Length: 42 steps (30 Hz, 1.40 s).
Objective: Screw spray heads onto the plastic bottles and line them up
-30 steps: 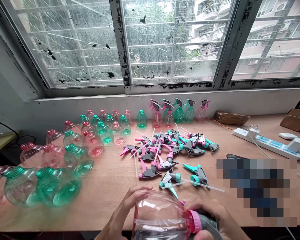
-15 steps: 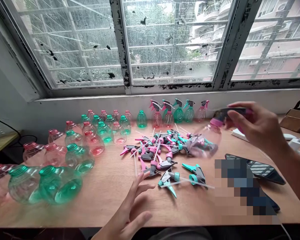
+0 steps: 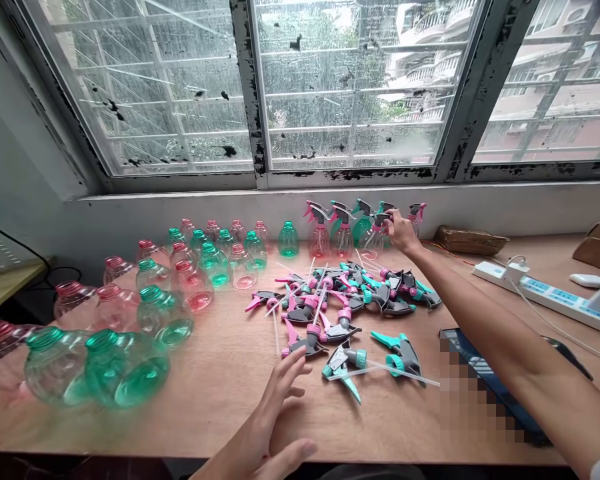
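At the back of the table my right hand (image 3: 400, 231) is closed on the dark spray head of a clear pink spray bottle (image 3: 375, 243). That bottle is upright, in front of a row of assembled spray bottles (image 3: 319, 237) with pink or green trim; whether its base touches the table I cannot tell. My left hand (image 3: 267, 417) is open near the front edge, fingers spread, holding nothing. Its fingertips are near a heap of loose trigger spray heads (image 3: 330, 300) with white tubes. Two green-trimmed spray heads (image 3: 345, 367) lie apart from the heap.
Open pink and green bottles (image 3: 125, 367) without tops fill the left side. To the right lie a white power strip (image 3: 545, 293) with plugs and cables, a partly blurred dark device (image 3: 500, 380), and a brown block (image 3: 467, 240). Windows (image 3: 350, 87) rise behind.
My right hand has carried the spray bottle back and left, from above the heap's right side to the row by the wall. My left hand stays open in nearly the same place.
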Available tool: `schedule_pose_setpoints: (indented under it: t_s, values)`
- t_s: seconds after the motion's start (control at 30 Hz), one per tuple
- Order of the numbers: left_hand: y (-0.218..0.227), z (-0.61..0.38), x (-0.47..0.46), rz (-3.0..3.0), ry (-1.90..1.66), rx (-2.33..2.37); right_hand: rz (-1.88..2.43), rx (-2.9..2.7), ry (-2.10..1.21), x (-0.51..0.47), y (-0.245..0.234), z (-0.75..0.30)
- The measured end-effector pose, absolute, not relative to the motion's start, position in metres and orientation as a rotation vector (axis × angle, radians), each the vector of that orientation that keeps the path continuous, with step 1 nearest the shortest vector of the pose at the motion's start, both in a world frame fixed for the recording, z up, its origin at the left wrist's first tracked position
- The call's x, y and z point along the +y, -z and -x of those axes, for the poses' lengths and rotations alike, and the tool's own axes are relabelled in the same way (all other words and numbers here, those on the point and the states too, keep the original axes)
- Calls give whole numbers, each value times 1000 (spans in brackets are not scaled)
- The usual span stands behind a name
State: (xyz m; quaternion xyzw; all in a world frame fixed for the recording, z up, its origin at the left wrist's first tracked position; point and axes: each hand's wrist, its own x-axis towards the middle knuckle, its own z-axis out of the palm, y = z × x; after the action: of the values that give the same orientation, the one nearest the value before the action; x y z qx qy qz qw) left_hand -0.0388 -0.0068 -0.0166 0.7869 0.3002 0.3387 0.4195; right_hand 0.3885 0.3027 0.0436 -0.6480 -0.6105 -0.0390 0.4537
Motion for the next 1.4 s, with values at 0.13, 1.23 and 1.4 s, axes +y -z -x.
schedule_pose_setpoints:
  t_s: [0.13, 1.23, 1.4]
  values:
    - [14, 40, -5, -2000, -748, 790, 1637, -1515, 129, 321, -42, -380]
    - [-95, 45, 211, -2149, -1033, 2198, 1219, -2634, 294, 226, -79, -320]
    - [-78, 48, 221, -2183, -908, 2193, 1113, -2814, 124, 210, -60, -287]
